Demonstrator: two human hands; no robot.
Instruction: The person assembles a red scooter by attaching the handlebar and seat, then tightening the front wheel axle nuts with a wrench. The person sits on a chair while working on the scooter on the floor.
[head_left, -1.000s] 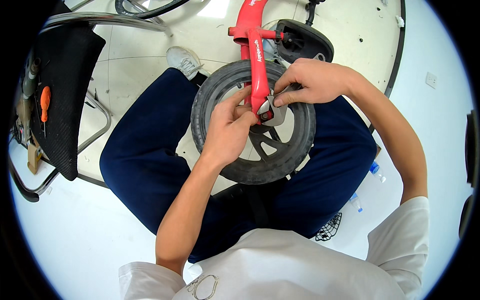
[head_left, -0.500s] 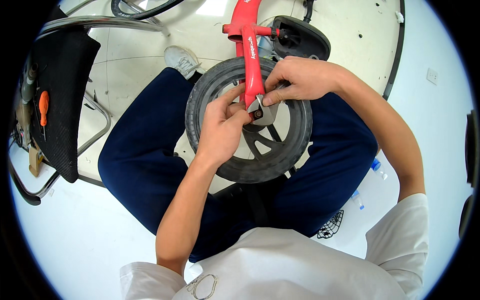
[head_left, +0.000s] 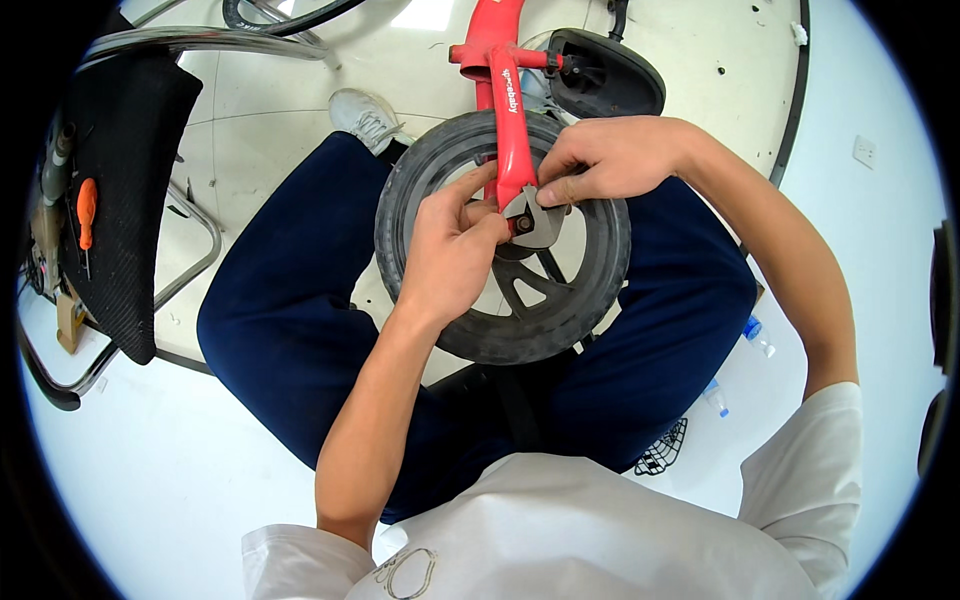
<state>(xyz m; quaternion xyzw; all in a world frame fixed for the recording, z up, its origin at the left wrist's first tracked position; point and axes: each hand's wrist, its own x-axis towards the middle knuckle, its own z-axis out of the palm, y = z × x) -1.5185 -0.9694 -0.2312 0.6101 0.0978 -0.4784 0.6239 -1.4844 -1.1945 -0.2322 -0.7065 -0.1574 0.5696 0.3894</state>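
Pale tiled floor [head_left: 270, 95] lies beneath a black-tyred, dark-spoked wheel [head_left: 516, 272], set in a glossy red metal fork [head_left: 512, 130] between navy-trousered legs [head_left: 290, 260]. The right hand [head_left: 615, 160] has its fingers pinching a silver-grey metal wrench [head_left: 542, 228] around a dark bolt [head_left: 523, 224]; the left hand [head_left: 448, 252] curls its fingers beside it, their exact hold hidden.

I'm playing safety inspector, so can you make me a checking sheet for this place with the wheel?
Surface: pale tiled floor with dark specks.
Things in hand: silver wrench near the middle of a black wheel, beside the lower end of a red fork.
Clutter: orange screwdriver on a black chair seat; two clear-and-blue bottles at the right.
Hands: left hand at the fork's lower end, fingers partly hidden; right hand holding the wrench.
Cables: nothing seen for certain.
Surroundings: white wall with a socket.
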